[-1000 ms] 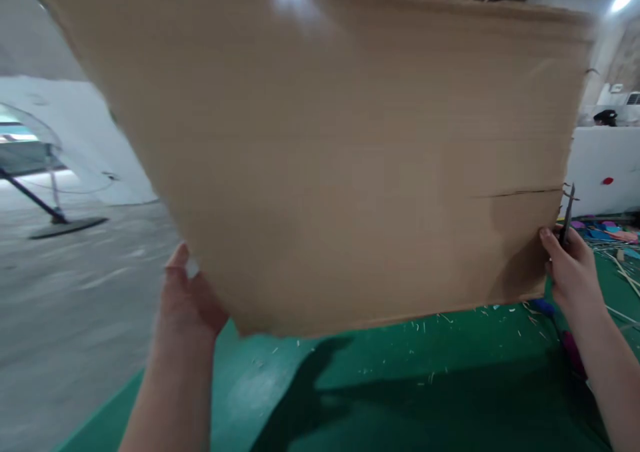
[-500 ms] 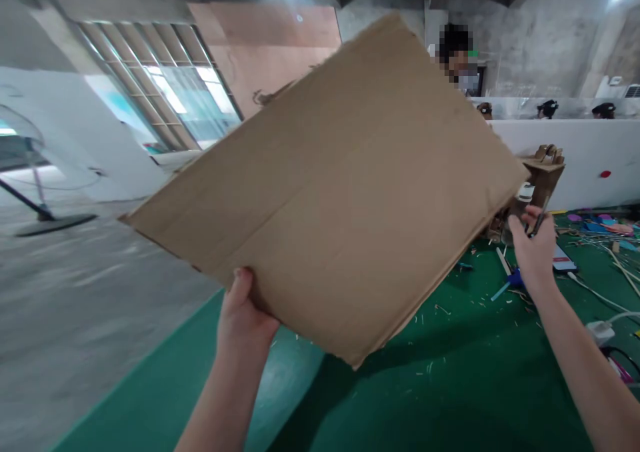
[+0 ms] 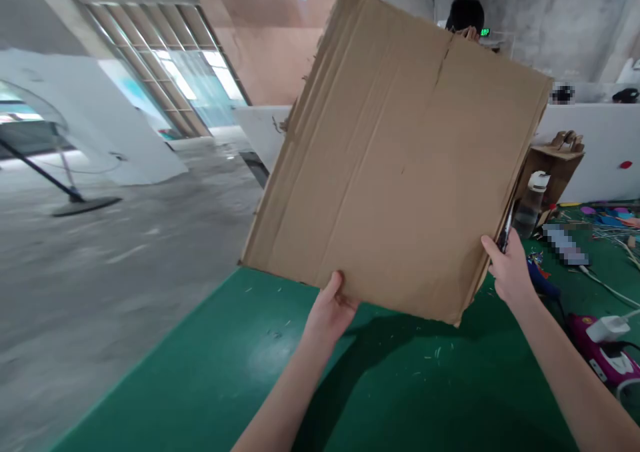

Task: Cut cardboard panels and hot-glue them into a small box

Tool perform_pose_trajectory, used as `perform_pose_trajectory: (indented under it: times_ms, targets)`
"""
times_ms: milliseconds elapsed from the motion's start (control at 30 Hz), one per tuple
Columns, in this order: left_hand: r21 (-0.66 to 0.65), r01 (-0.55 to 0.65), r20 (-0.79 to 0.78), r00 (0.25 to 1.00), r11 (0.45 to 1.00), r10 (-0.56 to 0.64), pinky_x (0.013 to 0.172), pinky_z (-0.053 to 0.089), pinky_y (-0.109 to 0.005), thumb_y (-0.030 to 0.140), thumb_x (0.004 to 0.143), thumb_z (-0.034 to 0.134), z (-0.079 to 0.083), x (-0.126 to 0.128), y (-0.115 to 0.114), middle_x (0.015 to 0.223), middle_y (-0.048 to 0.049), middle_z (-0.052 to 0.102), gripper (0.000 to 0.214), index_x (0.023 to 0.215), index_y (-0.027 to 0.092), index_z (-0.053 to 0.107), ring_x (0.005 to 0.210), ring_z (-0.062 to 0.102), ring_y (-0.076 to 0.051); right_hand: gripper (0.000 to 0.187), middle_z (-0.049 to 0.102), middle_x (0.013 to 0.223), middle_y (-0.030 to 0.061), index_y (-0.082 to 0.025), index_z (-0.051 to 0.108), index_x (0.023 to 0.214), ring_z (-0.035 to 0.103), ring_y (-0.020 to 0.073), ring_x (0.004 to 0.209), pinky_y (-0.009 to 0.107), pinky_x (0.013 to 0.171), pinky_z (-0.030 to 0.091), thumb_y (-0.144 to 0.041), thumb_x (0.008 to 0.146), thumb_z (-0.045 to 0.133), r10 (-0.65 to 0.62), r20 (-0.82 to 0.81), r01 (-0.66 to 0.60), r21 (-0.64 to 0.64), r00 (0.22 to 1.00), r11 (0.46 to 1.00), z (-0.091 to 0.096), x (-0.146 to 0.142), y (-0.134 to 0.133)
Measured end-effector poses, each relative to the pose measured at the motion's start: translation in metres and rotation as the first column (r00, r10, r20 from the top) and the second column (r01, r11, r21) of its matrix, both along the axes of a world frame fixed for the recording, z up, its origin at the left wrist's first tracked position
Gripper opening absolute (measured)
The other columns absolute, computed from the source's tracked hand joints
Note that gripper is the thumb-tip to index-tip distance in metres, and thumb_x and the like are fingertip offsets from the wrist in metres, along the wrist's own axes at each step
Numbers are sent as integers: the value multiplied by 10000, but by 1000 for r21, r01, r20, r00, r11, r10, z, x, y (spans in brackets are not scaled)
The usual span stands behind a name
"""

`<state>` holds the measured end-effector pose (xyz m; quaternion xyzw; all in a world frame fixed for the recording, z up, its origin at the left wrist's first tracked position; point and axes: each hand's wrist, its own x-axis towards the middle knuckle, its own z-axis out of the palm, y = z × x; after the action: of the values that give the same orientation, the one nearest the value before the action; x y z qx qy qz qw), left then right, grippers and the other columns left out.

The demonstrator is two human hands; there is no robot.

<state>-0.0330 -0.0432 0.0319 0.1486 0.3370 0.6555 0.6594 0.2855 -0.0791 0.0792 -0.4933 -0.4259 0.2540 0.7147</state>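
A large brown cardboard sheet (image 3: 400,152) is held up in the air, tilted, above a green table (image 3: 240,372). My left hand (image 3: 330,305) grips its lower edge, thumb on the near face. My right hand (image 3: 507,269) is closed at the sheet's right edge and holds a thin dark tool (image 3: 505,229), probably scissors, against that edge. The sheet has vertical creases and a short slit near its top edge.
A clear bottle (image 3: 530,205), a small cardboard model (image 3: 555,162), a magenta device (image 3: 605,355) with a white plug, and coloured scraps (image 3: 610,219) lie at the table's right. Another person's head (image 3: 465,15) shows behind the sheet. A floor fan (image 3: 65,192) stands left.
The cardboard has turned from lying wide across my view to standing more upright. My left hand moved right along its edge. My right hand came back to the right edge.
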Motion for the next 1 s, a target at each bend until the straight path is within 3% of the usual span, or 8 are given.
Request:
perform_pose_trajectory:
  times_ms: [200,467,533,633,733,800,900,1000]
  targets:
    - [138,133,90,985,981,-146,770,577,-397,556,830,626,-4,-18,0,910,-51,742,368,962,215,665,846,704,-223,392,704,1115,50,-232,617,1096,660,209,1010,418,957,506,-338,739,739,-39,-20,41,106,999,994,21,44,-7]
    - [-9,-164,-201,966,986,159,673,514,-298,560,795,652,-8,-37,21,798,-10,671,364,898,211,649,694,635,-150,412,707,1125,34,-264,632,1132,671,199,1007,382,933,529,-342,742,742,-105,92,89,164,990,982,24,83,-1]
    - [56,-238,-401,884,970,240,676,491,-278,587,736,693,-10,-36,21,842,-22,672,419,908,206,673,733,625,-151,411,705,1128,48,-248,634,1133,668,210,1017,391,936,524,-352,748,736,-115,135,88,189,984,978,23,85,2]
    - [291,-205,-683,639,934,354,730,472,-266,556,670,754,-12,-31,17,840,-25,675,419,872,194,698,796,611,-160,396,705,1093,63,-224,638,1125,665,217,995,383,902,526,-365,765,722,-136,184,96,209,974,973,22,86,6]
    - [397,-115,-753,526,911,395,701,471,-271,519,674,753,-11,-28,13,775,-16,666,372,830,187,689,749,597,-168,377,702,1037,60,-210,636,1105,661,208,951,356,855,528,-368,771,712,-147,202,97,236,968,967,20,86,14]
    - [399,-111,-745,539,910,392,691,490,-281,484,637,784,-10,-31,14,796,-26,685,366,830,188,687,758,612,-186,382,698,1011,55,-207,629,1098,659,204,923,344,827,528,-380,767,706,-147,201,95,246,969,965,17,86,24]
    - [355,-84,-703,632,931,325,731,533,-321,451,535,844,-12,-36,19,888,-61,728,438,861,194,705,831,653,-234,399,689,987,53,-205,612,1105,652,201,893,344,802,525,-409,771,688,-148,198,99,237,969,967,12,84,42]
    - [301,-21,-669,708,953,227,796,553,-362,431,490,877,-16,-35,19,960,-90,745,498,897,191,723,898,677,-266,393,672,991,67,-195,597,1140,629,213,901,386,823,515,-414,813,618,-209,317,145,215,925,966,7,86,55]
